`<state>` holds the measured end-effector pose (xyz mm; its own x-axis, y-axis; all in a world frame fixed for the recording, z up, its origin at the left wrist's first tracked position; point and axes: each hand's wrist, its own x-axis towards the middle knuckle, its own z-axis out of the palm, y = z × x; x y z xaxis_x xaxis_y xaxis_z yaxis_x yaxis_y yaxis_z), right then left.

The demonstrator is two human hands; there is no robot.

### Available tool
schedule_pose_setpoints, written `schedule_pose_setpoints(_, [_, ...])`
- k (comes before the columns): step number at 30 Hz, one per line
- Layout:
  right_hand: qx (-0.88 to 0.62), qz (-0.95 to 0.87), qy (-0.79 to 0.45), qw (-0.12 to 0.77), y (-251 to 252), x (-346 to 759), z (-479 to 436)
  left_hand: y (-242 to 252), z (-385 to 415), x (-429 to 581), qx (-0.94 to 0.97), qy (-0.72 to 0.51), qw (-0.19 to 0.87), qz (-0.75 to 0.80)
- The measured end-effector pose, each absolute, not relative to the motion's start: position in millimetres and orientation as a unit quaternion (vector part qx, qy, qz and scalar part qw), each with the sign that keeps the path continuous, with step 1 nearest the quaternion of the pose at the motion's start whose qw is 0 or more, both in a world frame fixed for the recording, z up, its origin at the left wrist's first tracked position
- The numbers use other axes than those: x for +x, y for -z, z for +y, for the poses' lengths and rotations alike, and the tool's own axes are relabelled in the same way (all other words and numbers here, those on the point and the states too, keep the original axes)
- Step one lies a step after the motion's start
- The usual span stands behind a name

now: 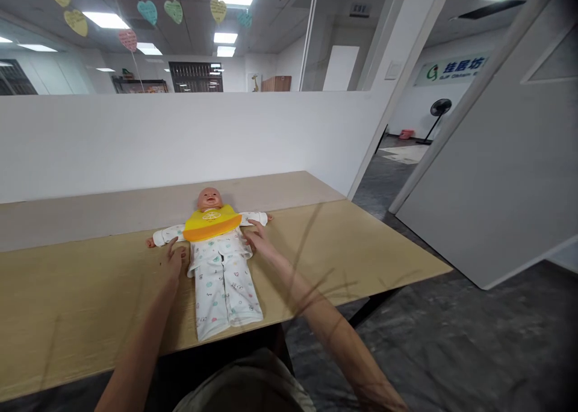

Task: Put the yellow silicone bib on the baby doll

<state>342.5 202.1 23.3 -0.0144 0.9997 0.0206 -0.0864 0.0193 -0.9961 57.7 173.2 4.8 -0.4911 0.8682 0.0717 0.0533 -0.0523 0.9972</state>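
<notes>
A baby doll (pixel 208 199) lies on its back on the wooden table (pixel 81 291), arms spread. It wears a yellow and orange bib (pixel 211 225) and a white patterned sleepsuit (pixel 223 279). My left hand (pixel 175 259) rests on the table against the doll's left side, below its sleeve, fingers stretched out. On the other side my right hand (pixel 255 236) touches the suit under the doll's arm, fingers extended. Neither hand holds anything.
A white partition wall (pixel 180 135) runs behind the table. The table's right edge (pixel 406 243) drops to a dark floor. A grey door (pixel 497 177) stands ajar at the right. A floor fan (pixel 439 114) stands far back. Paper hearts hang overhead.
</notes>
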Motion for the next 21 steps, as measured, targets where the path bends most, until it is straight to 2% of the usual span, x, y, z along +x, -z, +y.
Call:
schedule_pose_setpoints(5, [-0.459, -0.460, -0.557, 0.517, -32.3, 314.6, 233.7, -27.0, 191.8, 63.4, 0.384, -0.604, 0.397, 0.574])
schedule_pose_setpoints(13, [-0.475, -0.447, -0.535, 0.537, -37.3, 313.9, 251.5, -38.8, 198.0, 69.4, 0.406, -0.613, 0.393, 0.552])
schedule_pose_setpoints(17, [-0.492, -0.457, -0.544, 0.504, -33.0, 322.4, 247.3, -30.1, 191.5, 75.1, 0.414, -0.610, 0.357, 0.574])
schedule_pose_setpoints(21, [-0.480, -0.485, -0.560, 0.470, -24.2, 331.0, 243.9, -21.4, 189.0, 72.3, 0.433, -0.610, 0.370, 0.551])
